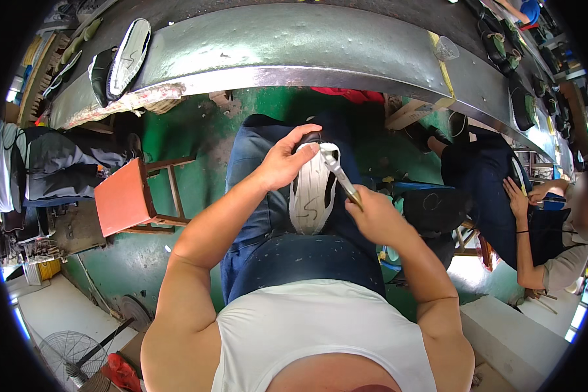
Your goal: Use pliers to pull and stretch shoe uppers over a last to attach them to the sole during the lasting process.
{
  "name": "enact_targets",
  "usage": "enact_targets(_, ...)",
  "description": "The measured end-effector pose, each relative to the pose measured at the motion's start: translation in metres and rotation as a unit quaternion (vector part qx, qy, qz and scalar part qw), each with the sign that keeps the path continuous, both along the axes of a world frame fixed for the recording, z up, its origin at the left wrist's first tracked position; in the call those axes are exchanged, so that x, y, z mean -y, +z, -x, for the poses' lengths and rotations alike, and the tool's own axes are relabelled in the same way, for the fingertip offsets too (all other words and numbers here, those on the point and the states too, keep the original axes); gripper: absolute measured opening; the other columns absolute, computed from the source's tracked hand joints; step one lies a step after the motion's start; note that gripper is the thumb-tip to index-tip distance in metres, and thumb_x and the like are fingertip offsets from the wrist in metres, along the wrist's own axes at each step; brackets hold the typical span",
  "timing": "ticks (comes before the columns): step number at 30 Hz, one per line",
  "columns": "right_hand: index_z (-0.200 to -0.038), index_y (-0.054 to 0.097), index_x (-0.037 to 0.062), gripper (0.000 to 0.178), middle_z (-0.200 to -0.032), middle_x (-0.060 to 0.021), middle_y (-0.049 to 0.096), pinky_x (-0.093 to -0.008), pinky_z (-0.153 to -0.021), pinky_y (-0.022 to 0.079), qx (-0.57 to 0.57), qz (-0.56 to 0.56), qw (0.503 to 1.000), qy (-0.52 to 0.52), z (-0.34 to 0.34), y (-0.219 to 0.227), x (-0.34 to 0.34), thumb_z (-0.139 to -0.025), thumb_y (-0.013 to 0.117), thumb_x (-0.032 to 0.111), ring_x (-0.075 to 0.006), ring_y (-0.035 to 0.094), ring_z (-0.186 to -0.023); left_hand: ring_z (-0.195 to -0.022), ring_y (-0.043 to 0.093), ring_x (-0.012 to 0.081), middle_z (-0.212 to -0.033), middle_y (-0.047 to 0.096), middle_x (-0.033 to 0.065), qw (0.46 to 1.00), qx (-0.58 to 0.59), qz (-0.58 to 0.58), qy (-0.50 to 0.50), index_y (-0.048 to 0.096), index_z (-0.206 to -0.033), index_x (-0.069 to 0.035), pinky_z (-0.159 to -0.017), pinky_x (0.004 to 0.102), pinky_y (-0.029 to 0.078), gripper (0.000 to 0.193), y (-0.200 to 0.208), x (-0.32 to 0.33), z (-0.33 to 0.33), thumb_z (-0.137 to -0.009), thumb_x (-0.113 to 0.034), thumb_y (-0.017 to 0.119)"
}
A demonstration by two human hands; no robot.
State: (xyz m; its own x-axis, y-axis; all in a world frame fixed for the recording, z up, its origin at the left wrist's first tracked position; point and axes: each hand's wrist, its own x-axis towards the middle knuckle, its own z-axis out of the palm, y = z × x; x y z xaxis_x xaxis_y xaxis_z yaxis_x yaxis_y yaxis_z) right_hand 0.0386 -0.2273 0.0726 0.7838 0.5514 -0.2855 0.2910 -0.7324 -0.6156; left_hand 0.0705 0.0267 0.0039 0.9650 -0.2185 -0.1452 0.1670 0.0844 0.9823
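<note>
A shoe (310,196) lies sole up on my lap, its pale underside bearing a dark curved pen mark and its sides partly black. My left hand (286,159) grips its far end, with the thumb pressed on the underside and the forefinger reaching round the tip. In my right hand (376,215) is a silver metal hand tool (336,169) with a brassy handle; whether it is a hammer or pincers is unclear. The tool's head meets the shoe's far end, beside my left thumb. Dark blue cloth covers my lap below the shoe.
Across the front runs a metal-topped bench (261,39), with another pale-soled shoe (129,59) at its left and a clear cup (446,48) at its right. A reddish stool (127,197) stands left. A seated co-worker (542,215) works at the right. A fan (72,359) is lower left.
</note>
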Motion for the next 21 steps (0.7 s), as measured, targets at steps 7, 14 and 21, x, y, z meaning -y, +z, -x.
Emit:
enact_targets(7, -0.105, 0.057, -0.0026, 0.027, -0.076, -0.0127, 0.066, -0.0362, -0.072, 0.052, -0.027, -0.249, 0.958, -0.139, -0.006, 0.015, -0.011, -0.101, 0.052, 0.024, -0.0223, 0.067, -0.074, -0.104, 0.054, 0.0125, -0.115, 0.058, 0.0039, 0.999, 0.027, -0.015, -0.022, 0.049, -0.141, -0.011, -0.095, 0.0287, 0.046, 0.044, -0.001, 0.002, -0.009, -0.099, -0.018, 0.062)
enact_targets(14, -0.104, 0.057, -0.0032, 0.043, -0.073, -0.0127, 0.064, -0.0373, -0.071, 0.052, -0.123, -0.179, 0.962, -0.164, -0.014, -0.046, -0.010, -0.097, 0.062, 0.039, -0.0263, 0.067, -0.072, -0.116, 0.057, 0.0173, -0.134, 0.058, 0.0107, 0.997, -0.050, 0.063, 0.006, 0.037, -0.151, -0.004, -0.100, 0.0345, 0.047, 0.059, -0.044, -0.003, -0.006, -0.099, -0.019, 0.062)
enact_targets(21, -0.111, 0.053, -0.0095, 0.068, -0.099, -0.0235, 0.068, -0.0402, -0.083, 0.053, -0.060, -0.095, 0.968, -0.223, -0.022, -0.091, -0.034, -0.076, 0.081, 0.042, -0.0361, 0.068, -0.093, -0.101, 0.065, 0.0150, -0.121, 0.067, 0.0096, 0.986, -0.128, -0.100, 0.039, 0.053, -0.138, 0.000, -0.090, 0.0304, 0.052, 0.043, -0.058, 0.004, 0.033, -0.096, -0.002, 0.045)
